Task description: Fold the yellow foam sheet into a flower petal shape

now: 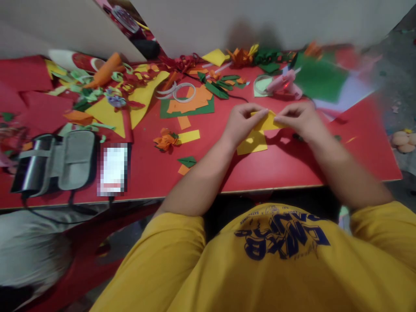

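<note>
Between my two hands a piece of yellow paper [269,122] is held just above the red table. My left hand [244,121] pinches its upper left edge with thumb and fingers. At its right edge my right hand [300,119] pinches the same piece. Below and a little to the left, a flat yellow paper square [252,145] lies on the table. A small dark green piece shows partly beneath my right hand. Farther left are an orange paper flower [166,140], a yellow strip [189,137] and a green paper leaf [187,161].
Behind my hands lie a pink glue gun [286,84], tape rolls [184,92], orange paper pieces [191,102] and green sheets [321,78]. On the left are an open case [77,160], a blurred-out phone [113,169] and heaped paper scraps. A wall borders the table [182,184] behind.
</note>
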{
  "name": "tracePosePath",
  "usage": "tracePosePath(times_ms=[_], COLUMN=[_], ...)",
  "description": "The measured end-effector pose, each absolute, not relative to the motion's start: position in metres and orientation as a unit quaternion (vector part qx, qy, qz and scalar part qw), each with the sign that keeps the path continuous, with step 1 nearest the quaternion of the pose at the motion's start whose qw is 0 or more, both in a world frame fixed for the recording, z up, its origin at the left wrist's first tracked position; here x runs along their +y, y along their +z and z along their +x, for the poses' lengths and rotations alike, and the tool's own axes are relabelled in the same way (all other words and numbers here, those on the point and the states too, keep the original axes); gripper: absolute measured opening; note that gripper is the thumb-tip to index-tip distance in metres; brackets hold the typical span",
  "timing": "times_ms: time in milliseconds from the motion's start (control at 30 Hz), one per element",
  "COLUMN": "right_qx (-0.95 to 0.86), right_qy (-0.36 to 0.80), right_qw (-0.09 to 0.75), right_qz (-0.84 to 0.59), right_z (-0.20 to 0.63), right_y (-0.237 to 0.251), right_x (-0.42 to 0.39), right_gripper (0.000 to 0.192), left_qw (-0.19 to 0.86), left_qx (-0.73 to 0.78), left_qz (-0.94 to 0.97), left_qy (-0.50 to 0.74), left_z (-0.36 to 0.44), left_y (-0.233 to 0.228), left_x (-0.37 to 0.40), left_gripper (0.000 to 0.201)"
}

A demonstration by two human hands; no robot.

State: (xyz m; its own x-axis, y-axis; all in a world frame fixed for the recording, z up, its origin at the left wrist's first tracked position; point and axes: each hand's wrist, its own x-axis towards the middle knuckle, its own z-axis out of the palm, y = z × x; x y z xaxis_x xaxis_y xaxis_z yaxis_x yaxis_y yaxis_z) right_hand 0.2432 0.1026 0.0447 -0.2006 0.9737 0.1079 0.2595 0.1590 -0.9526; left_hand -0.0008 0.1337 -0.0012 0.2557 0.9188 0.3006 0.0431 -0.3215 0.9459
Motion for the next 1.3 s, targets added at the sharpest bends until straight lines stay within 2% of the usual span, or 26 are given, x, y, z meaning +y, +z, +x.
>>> tracePosePath(times_ms=[167,333,467,567,767,933,1100,1300], right_qx=[-0.624,-0.644,-0.662,-0.679,-0.700,-0.710,-0.713,-0.722], right_qy=[0.426,0.320,0.269,0.231,0.173,0.154,0.178,0.188], right_qw=[0.439,0.482,0.489,0.488,0.503,0.507,0.484,0.479], right_qz=[-0.486,-0.502,-0.499,-0.498,-0.476,-0.465,-0.476,-0.462], right_z=[0.239,0.242,0.245,0.246,0.244,0.238,0.237,0.239], right_y=[0.035,0.027,0.025,0.024,0.025,0.029,0.031,0.035], right_x=[0.106,0.113,0.116,0.116,0.110,0.103,0.104,0.105], right_gripper=[0.027,0.020,0.020,0.021,0.010,0.014,0.023,0.019], left_qw=[0.384,0.226,0.176,0.173,0.211,0.247,0.240,0.236], left_qx=[0.370,0.390,0.393,0.392,0.381,0.376,0.349,0.345], left_qz=[0.679,0.732,0.753,0.757,0.760,0.745,0.754,0.760], left_qy=[0.504,0.512,0.497,0.494,0.482,0.492,0.501,0.498], left_z=[-0.002,-0.010,-0.014,-0.013,-0.007,-0.002,-0.004,-0.006], left_y=[0.000,0.017,0.019,0.016,0.020,0.021,0.023,0.022], left_x=[0.132,0.126,0.128,0.129,0.119,0.114,0.118,0.116], left_gripper=[0.049,0.044,0.042,0.044,0.050,0.053,0.044,0.038])
